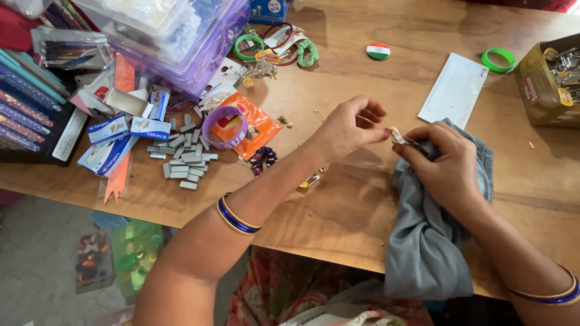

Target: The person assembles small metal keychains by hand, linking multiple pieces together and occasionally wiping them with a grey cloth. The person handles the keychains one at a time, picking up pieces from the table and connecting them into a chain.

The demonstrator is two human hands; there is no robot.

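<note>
Wooden table (362, 199), left hand (344, 128) fingers pinching safety pin (397, 137), right hand (450, 166) gripping grey cloth (423, 241)

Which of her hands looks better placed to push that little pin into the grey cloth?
Probably the left hand: its fingers pinch the small metal pin at the cloth's edge, while the right hand grips the bunched grey cloth.
</note>
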